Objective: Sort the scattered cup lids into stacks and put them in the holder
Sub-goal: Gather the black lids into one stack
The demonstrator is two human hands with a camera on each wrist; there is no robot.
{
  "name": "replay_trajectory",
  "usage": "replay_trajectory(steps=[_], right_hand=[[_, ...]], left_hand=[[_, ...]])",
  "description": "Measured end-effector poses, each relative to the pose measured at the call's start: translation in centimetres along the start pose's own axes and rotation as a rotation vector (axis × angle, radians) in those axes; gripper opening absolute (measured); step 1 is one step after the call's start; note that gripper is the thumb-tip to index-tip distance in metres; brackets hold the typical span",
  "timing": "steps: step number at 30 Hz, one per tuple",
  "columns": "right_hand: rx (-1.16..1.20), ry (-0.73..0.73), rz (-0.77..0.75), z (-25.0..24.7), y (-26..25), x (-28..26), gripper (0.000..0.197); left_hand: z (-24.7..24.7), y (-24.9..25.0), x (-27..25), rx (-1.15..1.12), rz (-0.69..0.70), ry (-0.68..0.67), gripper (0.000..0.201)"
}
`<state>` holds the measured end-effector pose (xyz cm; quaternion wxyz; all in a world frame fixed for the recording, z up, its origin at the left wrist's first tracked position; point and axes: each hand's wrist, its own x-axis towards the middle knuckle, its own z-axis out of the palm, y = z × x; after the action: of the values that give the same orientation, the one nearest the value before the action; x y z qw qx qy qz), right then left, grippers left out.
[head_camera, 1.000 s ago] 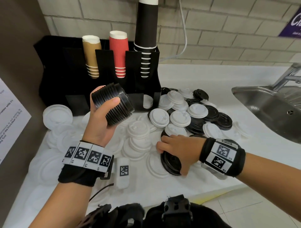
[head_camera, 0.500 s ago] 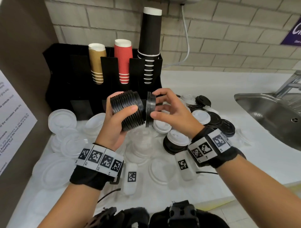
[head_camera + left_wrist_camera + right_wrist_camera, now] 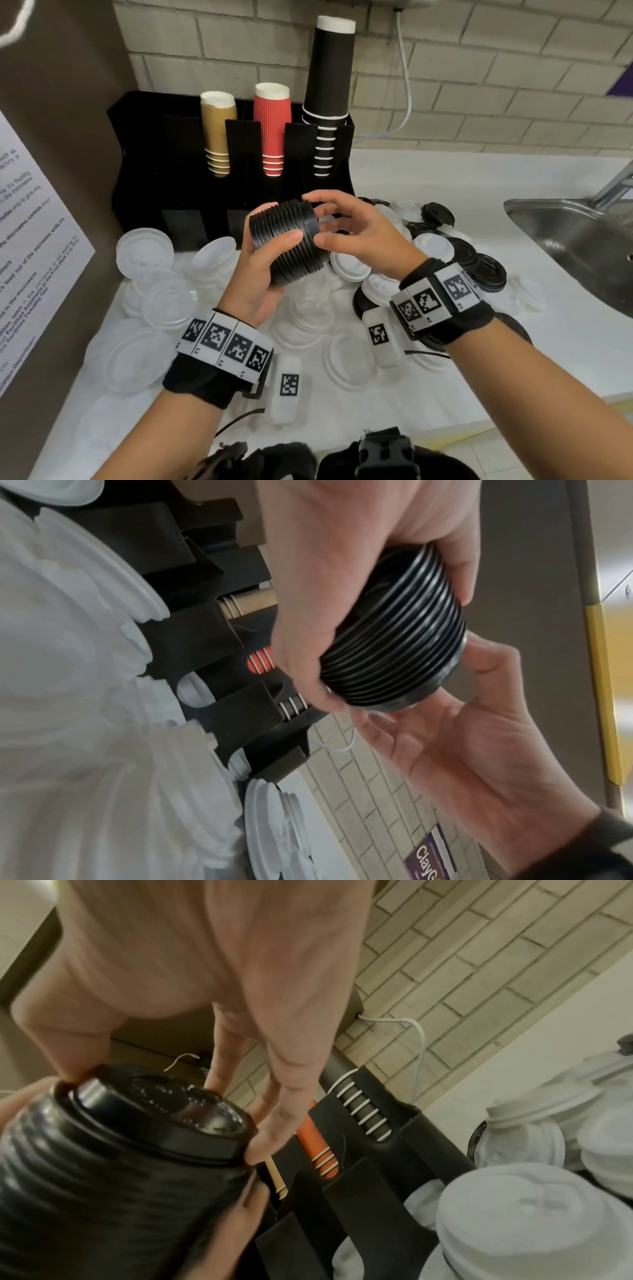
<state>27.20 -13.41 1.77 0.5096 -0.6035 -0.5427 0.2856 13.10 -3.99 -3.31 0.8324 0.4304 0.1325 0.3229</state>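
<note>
My left hand [image 3: 274, 250] grips a long stack of black cup lids [image 3: 286, 240], lying on its side in the air in front of the black holder [image 3: 144, 171]. My right hand [image 3: 329, 222] holds the stack's right end, thumb and fingers curled round the rim of the end lid [image 3: 154, 1118]. In the left wrist view the stack [image 3: 394, 653] sits between both hands. White lids [image 3: 349, 267], black lids [image 3: 486, 274] and clear lids [image 3: 144, 246] lie scattered on the white counter below.
The holder carries gold cups [image 3: 217, 130], red cups [image 3: 272, 126] and tall black cups [image 3: 329, 96]. A steel sink [image 3: 575, 233] is at the right. A brown panel with a paper notice [image 3: 34, 257] walls off the left. A white cable [image 3: 404, 85] hangs on the brick wall.
My right hand lifted a black lid off the counter, carried it up and left to the stack, and now the lid sits on the stack's end. The left hand stayed up with the stack.
</note>
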Motion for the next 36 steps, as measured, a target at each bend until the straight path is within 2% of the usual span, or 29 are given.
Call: replay_trajectory(steps=[4,9,11,13,15,16,18,19,20,23,25,28,31,33,36], right_hand=[[-0.144,0.067,0.033,-0.6,-0.5,0.2,0.042],[-0.360,0.128,-0.016,-0.8,-1.4,1.0,0.035],[-0.460,0.097,-0.012,-0.8,-1.5,1.3,0.034],[-0.514,-0.012,-0.025,-0.6,-1.6,1.4,0.029],[-0.472,-0.083,-0.079,-0.9,-1.6,1.5,0.024],[-0.398,-0.065,-0.077,-1.3,-1.4,1.6,0.023],[-0.326,0.004,0.021,-2.5,-0.8,2.0,0.022],[-0.408,-0.001,0.101,-3.1,-0.2,2.3,0.020],[-0.581,-0.063,0.203,-3.6,0.5,2.5,0.023],[-1.054,-0.381,0.539,-4.0,2.9,3.0,0.066],[-1.176,-0.435,0.604,-3.6,4.0,3.7,0.083],[-1.319,-0.479,0.627,-2.9,4.9,4.7,0.088],[-1.254,-0.508,0.613,-3.2,4.8,5.3,0.078],[-1.091,-0.476,0.515,-3.6,4.1,6.0,0.072],[-0.784,-0.431,0.431,-3.6,2.7,7.2,0.080]], left_hand=[[0.3,-0.4,0.7,-0.046,-0.095,0.051,0.086],[0.7,-0.2,0.5,-0.005,-0.154,0.012,0.064],[0.5,-0.1,0.3,-0.020,-0.154,-0.013,0.059],[0.4,0.0,0.2,-0.039,-0.130,0.027,0.061],[0.0,0.0,0.2,-0.072,-0.112,0.103,0.070],[-0.3,0.0,0.2,-0.075,-0.099,0.108,0.071],[-0.7,0.2,0.1,-0.073,-0.074,0.094,0.066],[-0.9,0.4,0.1,-0.074,-0.067,0.092,0.063],[-1.2,0.6,0.2,-0.078,-0.061,0.090,0.059],[-1.6,0.9,0.3,-0.100,-0.060,0.085,0.047],[-1.7,1.3,0.2,-0.110,-0.068,0.097,0.041],[-1.8,1.7,0.1,-0.114,-0.048,0.116,0.043],[-1.8,2.1,0.0,-0.146,-0.013,0.149,0.050],[-1.7,2.4,0.0,-0.151,0.005,0.164,0.062],[-1.6,2.7,0.0,-0.150,0.031,0.157,0.071]])
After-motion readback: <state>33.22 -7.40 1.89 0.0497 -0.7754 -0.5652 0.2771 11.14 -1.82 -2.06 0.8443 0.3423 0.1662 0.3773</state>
